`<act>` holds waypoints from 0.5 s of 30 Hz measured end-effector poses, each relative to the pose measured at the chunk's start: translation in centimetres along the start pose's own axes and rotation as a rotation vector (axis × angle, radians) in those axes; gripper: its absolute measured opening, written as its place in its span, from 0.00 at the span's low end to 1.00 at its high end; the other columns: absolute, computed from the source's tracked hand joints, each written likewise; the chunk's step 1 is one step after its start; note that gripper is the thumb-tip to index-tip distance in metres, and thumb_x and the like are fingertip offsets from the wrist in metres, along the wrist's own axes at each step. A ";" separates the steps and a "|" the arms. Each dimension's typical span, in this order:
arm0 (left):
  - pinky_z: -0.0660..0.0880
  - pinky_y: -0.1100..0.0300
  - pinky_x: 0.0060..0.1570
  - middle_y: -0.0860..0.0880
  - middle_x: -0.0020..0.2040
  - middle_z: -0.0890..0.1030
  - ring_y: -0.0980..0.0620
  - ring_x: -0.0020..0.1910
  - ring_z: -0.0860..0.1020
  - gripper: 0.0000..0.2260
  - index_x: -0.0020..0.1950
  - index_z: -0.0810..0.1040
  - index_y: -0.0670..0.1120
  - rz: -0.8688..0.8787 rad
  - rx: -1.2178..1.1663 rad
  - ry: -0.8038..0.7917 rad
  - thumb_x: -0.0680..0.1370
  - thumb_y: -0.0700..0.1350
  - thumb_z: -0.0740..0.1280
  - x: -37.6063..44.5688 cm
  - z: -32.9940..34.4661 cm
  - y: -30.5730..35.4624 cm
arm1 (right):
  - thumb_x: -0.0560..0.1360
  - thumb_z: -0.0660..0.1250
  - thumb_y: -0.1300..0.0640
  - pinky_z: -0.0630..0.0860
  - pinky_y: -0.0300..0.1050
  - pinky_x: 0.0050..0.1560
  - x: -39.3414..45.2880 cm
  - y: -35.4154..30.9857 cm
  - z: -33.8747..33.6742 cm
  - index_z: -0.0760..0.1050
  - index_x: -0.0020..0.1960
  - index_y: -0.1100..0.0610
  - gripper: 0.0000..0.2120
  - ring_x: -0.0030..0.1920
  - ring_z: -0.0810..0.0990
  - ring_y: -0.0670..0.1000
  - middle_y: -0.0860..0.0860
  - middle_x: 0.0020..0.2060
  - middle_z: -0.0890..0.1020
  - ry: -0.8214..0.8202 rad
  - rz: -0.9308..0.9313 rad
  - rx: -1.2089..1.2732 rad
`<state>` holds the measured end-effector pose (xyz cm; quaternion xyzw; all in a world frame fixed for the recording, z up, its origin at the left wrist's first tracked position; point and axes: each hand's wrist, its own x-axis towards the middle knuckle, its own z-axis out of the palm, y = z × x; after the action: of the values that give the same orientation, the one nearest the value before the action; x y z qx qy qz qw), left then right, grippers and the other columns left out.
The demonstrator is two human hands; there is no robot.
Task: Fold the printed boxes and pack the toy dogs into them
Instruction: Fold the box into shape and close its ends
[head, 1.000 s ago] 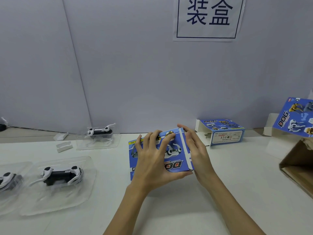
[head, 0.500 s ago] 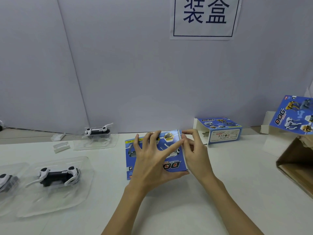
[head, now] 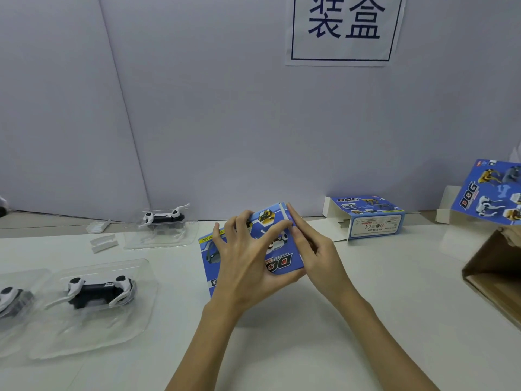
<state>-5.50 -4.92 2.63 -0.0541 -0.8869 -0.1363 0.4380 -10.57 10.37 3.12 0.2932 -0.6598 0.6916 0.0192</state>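
Note:
A blue printed box [head: 279,259] with dog pictures and upside-down "DOG" lettering lies at the table's middle. My left hand [head: 245,261] is spread over its top face, thumb under the near edge. Against the box's right side, my right hand [head: 313,249] presses its fingers along the edge. A black-and-white toy dog [head: 98,290] sits in a clear plastic tray [head: 84,328] at the left. Another toy dog [head: 165,217] rests in a tray further back. A third toy dog [head: 8,299] is cut off by the left edge.
A second blue box [head: 372,218] lies behind on the right, its white flap open toward the left. A flat printed box sheet [head: 490,193] leans at the far right above a brown cardboard carton [head: 496,272]. Small clear plastic pieces [head: 103,242] lie at the back left.
My right hand's fingers have curled in and slid up along the box's right edge. The left hand stays spread on top. The camera has shifted slightly.

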 end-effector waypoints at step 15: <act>0.63 0.30 0.67 0.43 0.69 0.69 0.40 0.70 0.69 0.34 0.70 0.72 0.63 -0.014 0.044 0.038 0.67 0.76 0.67 -0.1 0.3 -0.1 | 0.84 0.58 0.44 0.83 0.55 0.59 -0.1 0.1 -0.2 0.64 0.77 0.32 0.22 0.74 0.74 0.51 0.47 0.79 0.67 -0.183 -0.002 -0.031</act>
<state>-5.67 -4.96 2.36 -0.0357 -0.8815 -0.1208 0.4550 -10.60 10.60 3.04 0.3555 -0.6691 0.6516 -0.0361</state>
